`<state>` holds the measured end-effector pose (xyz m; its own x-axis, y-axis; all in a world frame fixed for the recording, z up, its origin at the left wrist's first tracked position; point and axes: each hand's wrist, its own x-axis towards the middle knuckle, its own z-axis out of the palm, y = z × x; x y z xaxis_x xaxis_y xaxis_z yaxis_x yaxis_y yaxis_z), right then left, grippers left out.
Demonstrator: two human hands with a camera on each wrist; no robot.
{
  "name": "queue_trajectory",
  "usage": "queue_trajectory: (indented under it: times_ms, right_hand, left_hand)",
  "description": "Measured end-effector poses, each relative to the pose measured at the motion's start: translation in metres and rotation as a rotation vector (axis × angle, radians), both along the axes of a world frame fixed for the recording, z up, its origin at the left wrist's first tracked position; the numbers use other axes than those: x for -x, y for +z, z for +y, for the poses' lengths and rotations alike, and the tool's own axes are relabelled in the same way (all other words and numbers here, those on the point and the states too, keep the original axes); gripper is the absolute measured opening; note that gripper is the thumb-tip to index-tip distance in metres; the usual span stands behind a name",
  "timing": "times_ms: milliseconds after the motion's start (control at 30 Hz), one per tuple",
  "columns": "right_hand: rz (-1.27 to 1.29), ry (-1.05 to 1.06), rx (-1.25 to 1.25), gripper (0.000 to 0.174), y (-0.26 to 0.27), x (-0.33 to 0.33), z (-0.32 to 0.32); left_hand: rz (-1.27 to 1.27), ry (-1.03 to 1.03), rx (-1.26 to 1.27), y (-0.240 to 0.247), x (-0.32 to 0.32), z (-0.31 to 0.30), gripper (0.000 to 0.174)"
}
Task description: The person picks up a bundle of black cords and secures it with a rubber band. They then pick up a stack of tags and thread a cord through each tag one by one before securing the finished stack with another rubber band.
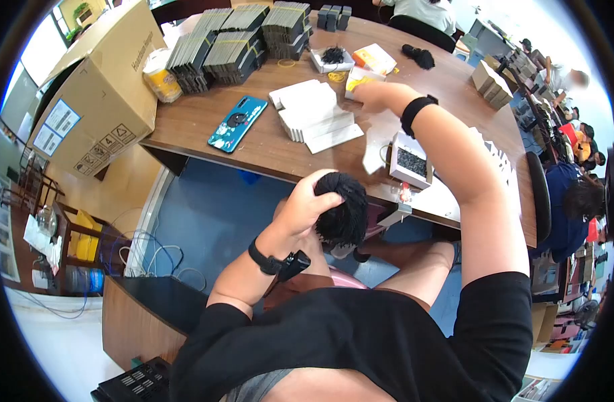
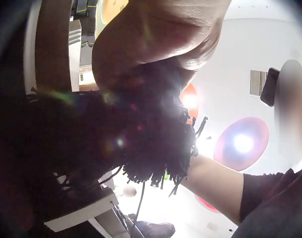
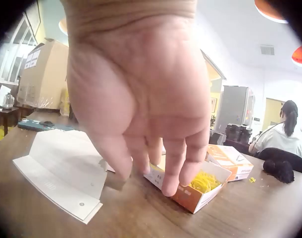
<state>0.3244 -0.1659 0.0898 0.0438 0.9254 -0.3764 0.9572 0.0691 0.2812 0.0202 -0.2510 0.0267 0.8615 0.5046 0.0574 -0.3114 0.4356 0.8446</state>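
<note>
My left hand (image 1: 305,204) grips a thick bundle of black cords (image 1: 344,211) below the wooden table's (image 1: 186,130) front edge, above my lap. In the left wrist view the left hand's fingers (image 2: 156,44) wrap the top of the black bundle (image 2: 151,144), whose loose ends hang down. My right hand (image 1: 369,90) reaches across the table to a small orange and white box of yellow rubber bands (image 3: 203,186). The right hand's fingers (image 3: 166,148) point straight down, their tips at the box's near rim. Nothing shows between them.
White card sleeves (image 1: 314,114) and a teal phone (image 1: 238,122) lie mid-table. Grey stacks (image 1: 240,40) stand at the back, beside a large cardboard box (image 1: 96,87). A small white box of black pieces (image 1: 409,161) sits near the front edge. Other people sit at the right.
</note>
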Motion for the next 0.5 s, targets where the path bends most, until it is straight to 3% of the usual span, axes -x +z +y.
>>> queue_trajectory:
  times_ms: [100, 200, 300, 367, 433, 500]
  right_hand:
    - [0.170, -0.069, -0.156, 0.038, 0.015, -0.011, 0.004]
    - [0.133, -0.386, -0.329, 0.041, 0.023, -0.016, -0.009]
    - [0.491, -0.278, -0.701, 0.039, 0.047, 0.030, -0.061]
    - [0.918, -0.286, -0.568, 0.062, 0.066, 0.087, -0.115]
    - [1.239, -0.292, -0.449, 0.083, 0.054, 0.116, -0.172]
    - [1.360, -0.297, -0.430, 0.095, 0.041, 0.135, -0.214]
  left_hand:
    - [-0.008, 0.000, 0.037, 0.003, 0.002, 0.004, 0.035]
    - [0.006, 0.002, 0.032, 0.006, 0.000, 0.003, 0.037]
    - [0.031, 0.038, 0.016, 0.013, -0.002, -0.003, 0.036]
    - [0.009, 0.025, -0.002, 0.013, -0.006, -0.006, 0.035]
    - [0.007, 0.009, 0.004, 0.020, -0.009, -0.014, 0.033]
    - [-0.001, -0.066, -0.023, 0.027, -0.010, -0.019, 0.034]
